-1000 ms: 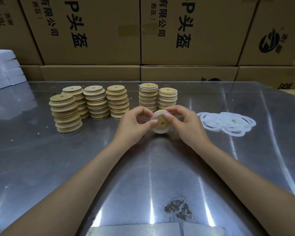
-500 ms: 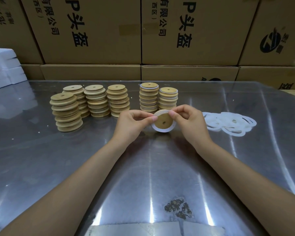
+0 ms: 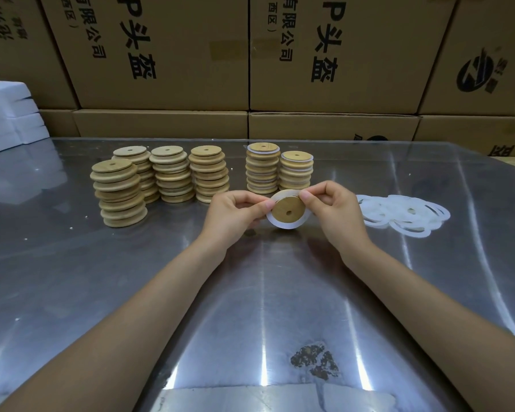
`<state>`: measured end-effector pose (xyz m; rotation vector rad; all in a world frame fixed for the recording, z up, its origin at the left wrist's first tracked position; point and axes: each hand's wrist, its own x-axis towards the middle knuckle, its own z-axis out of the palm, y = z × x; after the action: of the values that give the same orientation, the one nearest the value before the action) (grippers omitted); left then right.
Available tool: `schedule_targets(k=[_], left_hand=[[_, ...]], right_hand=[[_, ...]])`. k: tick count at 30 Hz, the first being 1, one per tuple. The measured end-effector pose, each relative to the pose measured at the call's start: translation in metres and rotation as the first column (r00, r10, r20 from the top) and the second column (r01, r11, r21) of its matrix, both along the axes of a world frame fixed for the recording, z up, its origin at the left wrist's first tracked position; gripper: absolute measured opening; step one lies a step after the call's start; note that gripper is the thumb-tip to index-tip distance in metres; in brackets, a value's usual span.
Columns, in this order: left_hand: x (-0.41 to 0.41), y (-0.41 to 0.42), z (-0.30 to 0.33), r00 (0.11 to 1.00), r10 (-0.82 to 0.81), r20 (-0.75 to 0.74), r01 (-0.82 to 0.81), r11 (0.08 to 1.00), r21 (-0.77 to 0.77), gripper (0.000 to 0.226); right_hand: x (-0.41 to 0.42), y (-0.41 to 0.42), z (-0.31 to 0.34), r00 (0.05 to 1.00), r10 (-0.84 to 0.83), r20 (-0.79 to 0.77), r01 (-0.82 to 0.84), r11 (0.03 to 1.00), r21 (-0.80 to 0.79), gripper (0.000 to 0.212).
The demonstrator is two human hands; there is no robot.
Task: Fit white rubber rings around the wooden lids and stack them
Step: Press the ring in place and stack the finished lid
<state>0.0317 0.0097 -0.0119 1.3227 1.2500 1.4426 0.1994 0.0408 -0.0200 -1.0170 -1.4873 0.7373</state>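
Left hand point(image 3: 235, 214): pinched the left edge of the lid, thumb and forefinger curled on the rim.
Right hand point(image 3: 327, 208): pinched the upper right edge of the lid, fingers curled over the ring there.
Lid point(image 3: 288, 210): a wooden disc with a small centre hole, held tilted toward the camera, above the bench between both hands.
Ring point(image 3: 280, 225): white rubber, sitting around the lid's rim (whether it was fully seated all round could not be told).
Bare stacks point(image 3: 161, 176): four piles of wooden lids without rings, standing close together on the far left of the bench.
Ringed stacks point(image 3: 278, 171): two piles side by side just behind the hands, white edges showing between the lids.
Loose rings point(image 3: 402, 214): a flat heap of white rings lying on the bench, just right of the right hand.
Bench point(image 3: 262, 292): shiny metal, with a dark blotch near the front edge.
Boxes point(image 3: 250, 55): printed cardboard cartons stacked behind the bench.
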Motion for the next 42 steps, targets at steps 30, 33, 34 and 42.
schedule_targets(k=[30,33,34,42], left_hand=[[0.0008,-0.0017,-0.0015,0.996,-0.091,-0.008,0.090,0.995,-0.032,0.004],[0.0004,-0.0006,-0.0022,0.996,-0.082,-0.036,0.082,0.997,-0.003,0.005],[0.0001,-0.0003,-0.0024,0.995,-0.076,-0.058,0.077,0.997,0.009,0.006],[0.0011,0.0014,-0.0042,0.954,-0.059,-0.293,0.085,0.993,0.077,0.026]], right_hand=[[-0.0012,-0.0076,0.0016,0.998,-0.020,-0.054,0.020,1.000,0.004,0.020],[-0.0017,-0.0074,0.0011,0.996,-0.017,-0.089,0.016,1.000,-0.013,0.020],[-0.0018,-0.0075,0.0010,0.995,-0.009,-0.095,0.008,1.000,-0.015,0.020],[0.0053,-0.0037,0.0037,0.985,0.087,-0.152,-0.103,0.989,-0.102,0.011]])
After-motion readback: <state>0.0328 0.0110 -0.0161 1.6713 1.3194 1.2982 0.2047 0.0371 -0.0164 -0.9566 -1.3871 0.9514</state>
